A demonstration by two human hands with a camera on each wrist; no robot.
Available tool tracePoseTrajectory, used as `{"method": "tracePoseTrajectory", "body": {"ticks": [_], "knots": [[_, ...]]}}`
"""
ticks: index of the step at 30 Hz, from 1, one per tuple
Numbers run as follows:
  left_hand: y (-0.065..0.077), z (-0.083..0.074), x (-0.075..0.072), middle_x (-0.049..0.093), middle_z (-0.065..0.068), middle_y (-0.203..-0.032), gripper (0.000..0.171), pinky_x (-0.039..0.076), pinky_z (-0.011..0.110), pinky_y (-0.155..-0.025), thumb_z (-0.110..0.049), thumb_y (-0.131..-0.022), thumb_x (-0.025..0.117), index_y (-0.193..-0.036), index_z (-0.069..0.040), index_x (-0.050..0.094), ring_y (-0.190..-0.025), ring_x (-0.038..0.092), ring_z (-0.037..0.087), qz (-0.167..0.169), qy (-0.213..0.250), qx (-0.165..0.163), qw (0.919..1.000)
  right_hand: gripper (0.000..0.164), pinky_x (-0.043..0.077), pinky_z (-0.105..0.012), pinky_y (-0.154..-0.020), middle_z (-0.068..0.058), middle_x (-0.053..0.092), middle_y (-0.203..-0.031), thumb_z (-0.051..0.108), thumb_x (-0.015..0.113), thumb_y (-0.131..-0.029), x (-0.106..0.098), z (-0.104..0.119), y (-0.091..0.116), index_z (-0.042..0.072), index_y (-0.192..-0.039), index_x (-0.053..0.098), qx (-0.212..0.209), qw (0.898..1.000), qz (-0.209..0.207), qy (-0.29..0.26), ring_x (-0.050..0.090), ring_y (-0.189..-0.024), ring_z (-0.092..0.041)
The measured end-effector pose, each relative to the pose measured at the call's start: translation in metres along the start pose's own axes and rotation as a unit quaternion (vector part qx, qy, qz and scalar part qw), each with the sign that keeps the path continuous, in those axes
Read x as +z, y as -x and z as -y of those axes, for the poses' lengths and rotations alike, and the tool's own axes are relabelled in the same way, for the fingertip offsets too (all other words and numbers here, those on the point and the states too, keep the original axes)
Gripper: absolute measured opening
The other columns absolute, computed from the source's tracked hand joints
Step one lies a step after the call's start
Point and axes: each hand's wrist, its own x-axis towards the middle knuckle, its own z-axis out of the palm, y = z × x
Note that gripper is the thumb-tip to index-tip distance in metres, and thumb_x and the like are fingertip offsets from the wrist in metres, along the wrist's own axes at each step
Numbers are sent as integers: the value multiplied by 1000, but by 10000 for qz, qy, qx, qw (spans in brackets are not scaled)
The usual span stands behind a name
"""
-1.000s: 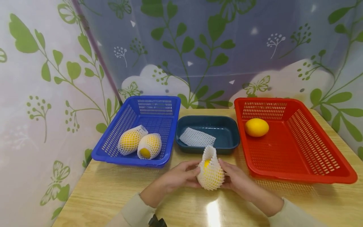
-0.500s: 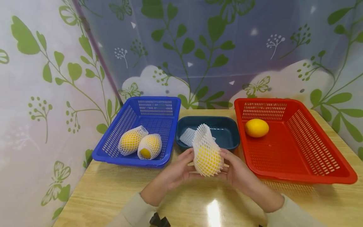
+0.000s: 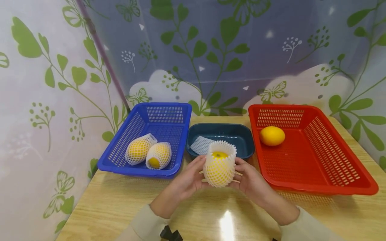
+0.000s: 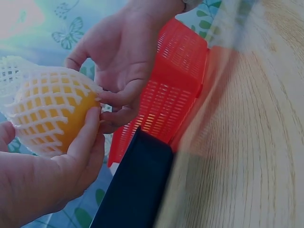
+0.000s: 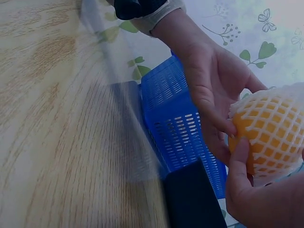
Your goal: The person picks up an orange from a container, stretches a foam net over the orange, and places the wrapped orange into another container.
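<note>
Between my two hands is a yellow fruit (image 3: 219, 170) in a white foam net sleeve, raised off the table in front of the green tray (image 3: 239, 142). My left hand (image 3: 188, 180) grips its left side and my right hand (image 3: 252, 179) its right side. The net's open rim stands up above the fruit, whose top shows inside. Both wrist views show fingertips at the fruit's bare underside, below the net (image 4: 42, 107). Another foam net (image 3: 200, 145) lies flat in the tray, partly hidden behind the held fruit.
At left, a blue basket (image 3: 164, 113) contains two netted yellow fruits (image 3: 140, 150). A red basket (image 3: 313, 160) on the right has one bare yellow fruit (image 3: 272, 136) at its back left. Printed cloth walls (image 3: 193, 67) stand behind and beside the wooden table (image 3: 120, 207).
Both hands have lifted the netted fruit away from me, up towards the tray. Since half a second ago the net's peak has spread into a wide upright rim, with the fruit's top showing.
</note>
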Motion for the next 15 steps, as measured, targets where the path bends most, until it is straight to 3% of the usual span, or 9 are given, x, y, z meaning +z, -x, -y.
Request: {"method": "tracePoseTrajectory", "body": {"ticks": [7, 15], "knots": [[4, -3, -1, 47, 5, -128, 38, 46, 55, -97, -35, -104, 40, -136, -15, 39, -110, 53, 21, 22, -4, 30, 10000, 48, 51, -31, -91, -2, 50, -125, 17, 34, -98, 0, -2, -1, 6, -144, 27, -34, 10000, 35, -52, 56, -106, -23], [3, -4, -4, 49, 7, -127, 44, 53, 47, -89, -20, -102, 44, -142, -6, 33, -106, 56, 22, 21, -58, 60, 10000, 33, 51, -34, -93, -2, 52, -124, 29, 26, -103, -3, -5, -1, 19, -132, 38, -126, 9994, 254, -191, 54, -110, -23]]}}
